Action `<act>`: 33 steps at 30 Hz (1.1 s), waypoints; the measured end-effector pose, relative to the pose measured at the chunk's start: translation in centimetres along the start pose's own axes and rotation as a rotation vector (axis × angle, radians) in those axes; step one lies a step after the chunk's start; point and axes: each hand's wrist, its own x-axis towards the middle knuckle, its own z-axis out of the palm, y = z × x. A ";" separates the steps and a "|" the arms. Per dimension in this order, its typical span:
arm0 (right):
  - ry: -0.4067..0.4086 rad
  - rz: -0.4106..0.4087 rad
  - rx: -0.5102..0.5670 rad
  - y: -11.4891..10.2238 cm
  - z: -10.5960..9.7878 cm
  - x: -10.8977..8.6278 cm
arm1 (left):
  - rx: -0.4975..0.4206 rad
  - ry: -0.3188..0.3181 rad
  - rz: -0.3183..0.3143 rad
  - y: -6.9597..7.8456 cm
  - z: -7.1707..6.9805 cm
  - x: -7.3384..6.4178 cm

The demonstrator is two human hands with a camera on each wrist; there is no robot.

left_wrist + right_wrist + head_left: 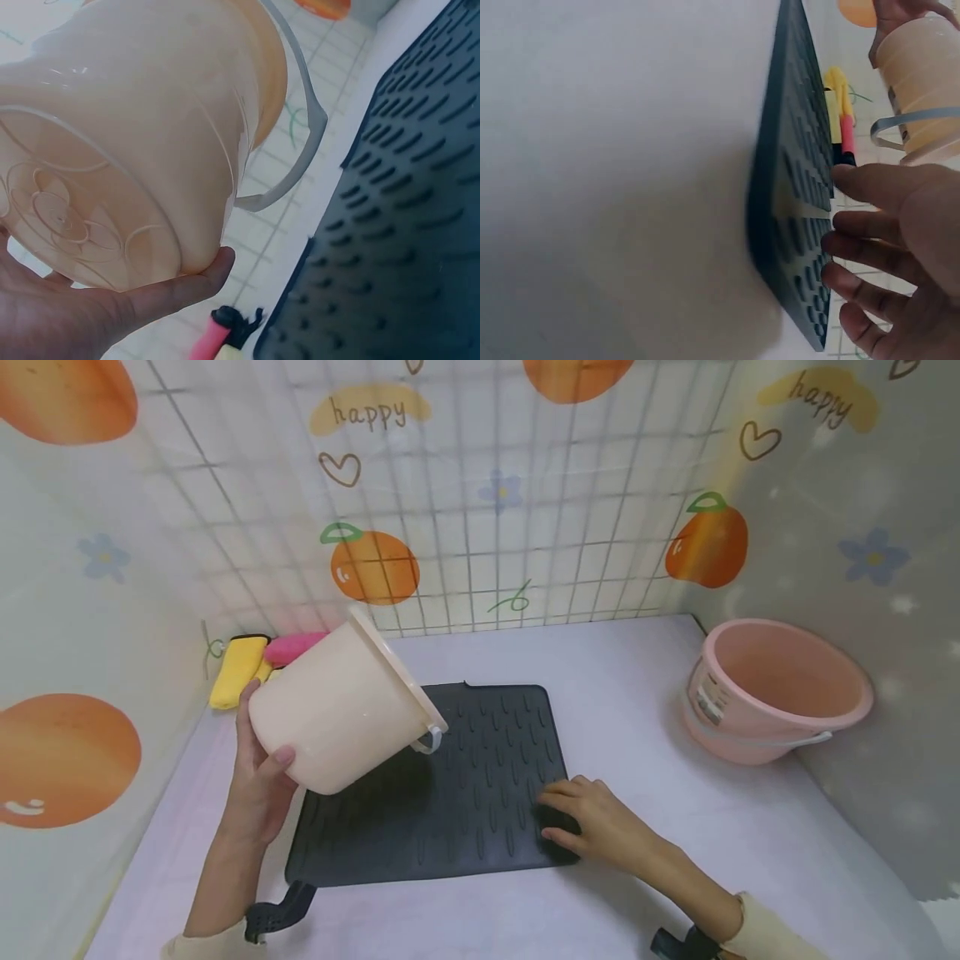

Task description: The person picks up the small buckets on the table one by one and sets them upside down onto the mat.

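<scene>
My left hand [258, 777] grips a cream plastic bucket [341, 706] by its base and holds it tilted on its side above the mat, mouth toward the upper right. In the left wrist view the bucket's base [60, 214] shows a raised flower pattern, and its pale handle [311, 142] hangs from the rim. A black ribbed mat [495, 777] lies on the table beneath. Over the mat's right edge is my right hand [600, 822], its fingers loosely bent and spread, holding nothing. The right wrist view shows its fingertips [844, 244] close to the mat; contact is unclear.
A pink bucket [780, 689] stands upright at the right, its handle lowered. At the back left lie a folded yellow cloth-like item [240, 670] and a bright pink item [294, 647]. A patterned curtain over a wire grid [480, 552] bounds the back.
</scene>
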 end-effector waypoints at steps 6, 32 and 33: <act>0.003 0.008 -0.077 0.3 1.2 -0.9 | 0.031 -0.015 0.013 1.4 -1.5 -0.1; 0.010 0.040 -0.023 0.2 2.3 -1.1 | 0.590 -0.018 -0.096 8.7 -10.8 2.0; 0.014 0.037 -0.022 0.2 2.3 -1.1 | 0.665 -0.015 -0.115 8.8 -11.0 2.0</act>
